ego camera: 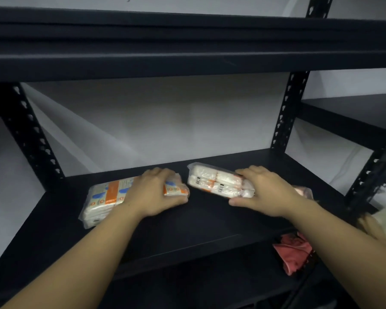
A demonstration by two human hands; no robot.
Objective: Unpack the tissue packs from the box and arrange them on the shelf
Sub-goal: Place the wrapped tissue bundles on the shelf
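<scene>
Two tissue packs lie on the black shelf board (pixel 198 221). The left pack (pixel 107 197), white with orange and blue print, lies flat, and my left hand (pixel 156 192) grips its right end with the thumb under the near edge. The right pack (pixel 214 181), mostly white in clear wrap, sits tilted toward me. My right hand (pixel 263 192) holds its right end, fingers over the top and thumb at the near side. The two packs are a small gap apart. No box is in view.
A black shelf board (pixel 187 47) hangs low overhead. Perforated black uprights stand at the back left (pixel 31 139) and back right (pixel 288 112). A reddish plastic wrap (pixel 294 253) lies below the shelf at the right. Another rack (pixel 352 128) stands further right.
</scene>
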